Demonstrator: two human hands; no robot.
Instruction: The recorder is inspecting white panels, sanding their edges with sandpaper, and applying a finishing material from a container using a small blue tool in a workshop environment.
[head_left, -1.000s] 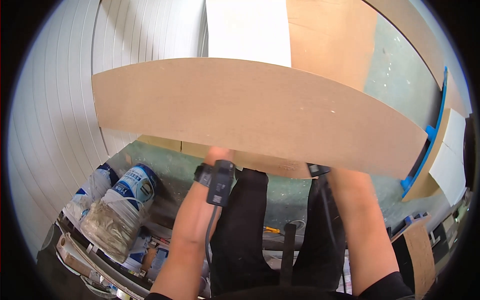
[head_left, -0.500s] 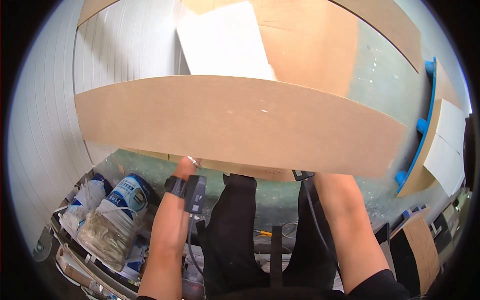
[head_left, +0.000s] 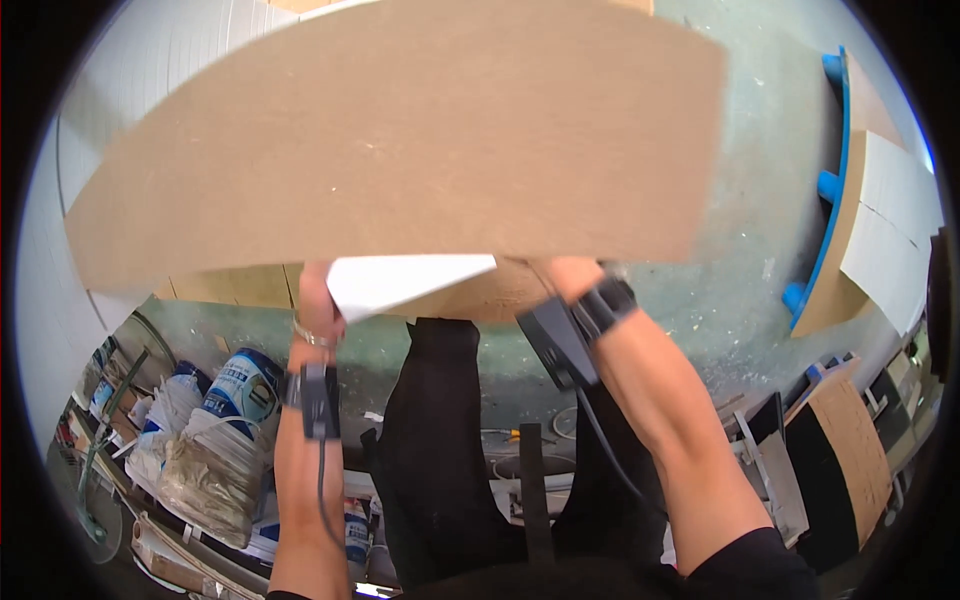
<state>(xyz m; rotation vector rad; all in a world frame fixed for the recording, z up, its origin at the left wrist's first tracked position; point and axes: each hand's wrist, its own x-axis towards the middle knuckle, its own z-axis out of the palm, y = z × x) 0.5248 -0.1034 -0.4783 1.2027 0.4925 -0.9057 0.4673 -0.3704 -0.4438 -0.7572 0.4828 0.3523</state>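
A large brown fibreboard-like panel spans the upper middle of the view, lifted in front of me. My left hand is closed at its near edge, and the panel hides most of the fingers. Farther right along that same edge, my right hand grips the panel, its fingers hidden beneath. A white wedge-shaped surface shows below the edge, touching my left hand. Whether it is a separate sheet or the panel's underside, I cannot tell.
White plastic buckets with blue labels and plastic bags crowd the lower left. At the right, a board with blue round supports carries white panels. Brown sheets lie under the panel, on the green floor.
The brown panel has moved up and left in the view and looks larger, tilted differently. My left hand has shifted left with it. The white wedge now shows beside my left hand.
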